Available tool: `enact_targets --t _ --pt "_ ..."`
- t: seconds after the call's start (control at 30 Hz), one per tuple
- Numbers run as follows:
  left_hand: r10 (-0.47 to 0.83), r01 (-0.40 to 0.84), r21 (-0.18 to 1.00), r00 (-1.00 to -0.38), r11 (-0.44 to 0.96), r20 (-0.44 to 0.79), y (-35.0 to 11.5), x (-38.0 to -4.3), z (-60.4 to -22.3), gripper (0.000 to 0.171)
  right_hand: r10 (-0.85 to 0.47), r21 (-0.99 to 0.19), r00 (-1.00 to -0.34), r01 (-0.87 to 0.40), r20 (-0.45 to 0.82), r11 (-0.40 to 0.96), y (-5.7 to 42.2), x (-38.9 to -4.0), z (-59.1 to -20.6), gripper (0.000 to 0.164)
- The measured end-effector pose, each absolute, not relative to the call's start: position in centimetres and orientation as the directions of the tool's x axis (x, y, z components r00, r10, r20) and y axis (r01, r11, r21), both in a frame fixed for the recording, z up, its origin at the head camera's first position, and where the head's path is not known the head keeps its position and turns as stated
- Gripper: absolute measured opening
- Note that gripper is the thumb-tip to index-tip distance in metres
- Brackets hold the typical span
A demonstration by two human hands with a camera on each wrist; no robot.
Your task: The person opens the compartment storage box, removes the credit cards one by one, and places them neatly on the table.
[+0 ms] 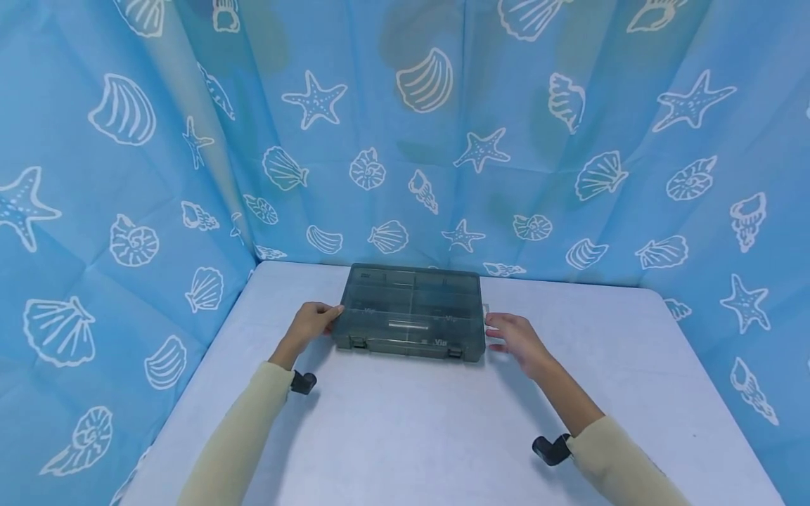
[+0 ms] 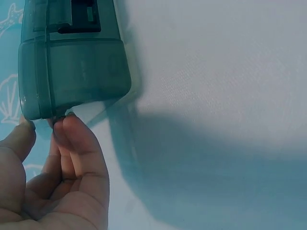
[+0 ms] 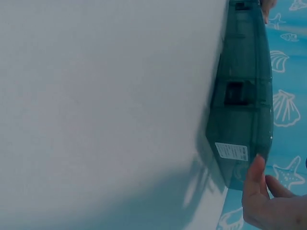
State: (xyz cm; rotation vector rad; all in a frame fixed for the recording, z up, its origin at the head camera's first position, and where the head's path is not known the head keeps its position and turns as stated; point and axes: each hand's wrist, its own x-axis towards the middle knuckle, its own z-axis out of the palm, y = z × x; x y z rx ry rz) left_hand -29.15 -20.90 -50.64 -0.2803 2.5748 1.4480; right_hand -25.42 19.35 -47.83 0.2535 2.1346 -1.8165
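Observation:
A translucent dark grey-green plastic storage box (image 1: 408, 313) with a closed lid lies near the back of the table. Compartment dividers show through the lid, and two latches face the front. My left hand (image 1: 311, 320) pinches the box's left edge; the left wrist view has the thumb at the rim and curled fingers (image 2: 79, 139) below it. At the right end, my right hand (image 1: 515, 341) has its fingers loosely spread beside the box, near a clear handle (image 1: 486, 308). In the right wrist view, one fingertip of this hand (image 3: 271, 203) meets the box corner beside a white label (image 3: 232, 151).
A white-covered table (image 1: 405, 436) spreads beneath the box. Blue curtains (image 1: 380, 140) with white shells and starfish enclose the back and both sides. Black wrist-worn devices (image 1: 304, 383) stick out at both sleeves.

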Motion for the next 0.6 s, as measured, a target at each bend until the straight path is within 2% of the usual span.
enact_targets --t 0.23,0.47,0.6 --pt "-0.101 -0.268 0.807 -0.962 0.526 -0.253 -21.0 -29.0 -50.8 0.048 -0.054 -0.925 -0.931 0.348 -0.36 0.153 19.0 -25.0 -48.3 0.052" --pt "-0.096 -0.294 0.79 -0.952 0.539 -0.289 -21.3 -28.3 -50.7 0.047 -0.047 -0.917 -0.932 0.344 -0.36 0.202 18.9 -24.3 -48.3 0.051" --pt "-0.101 -0.273 0.806 -0.96 0.526 -0.259 -21.2 -28.1 -50.4 0.043 -0.05 -0.917 -0.931 0.347 -0.362 0.196 19.0 -24.3 -48.1 0.051"
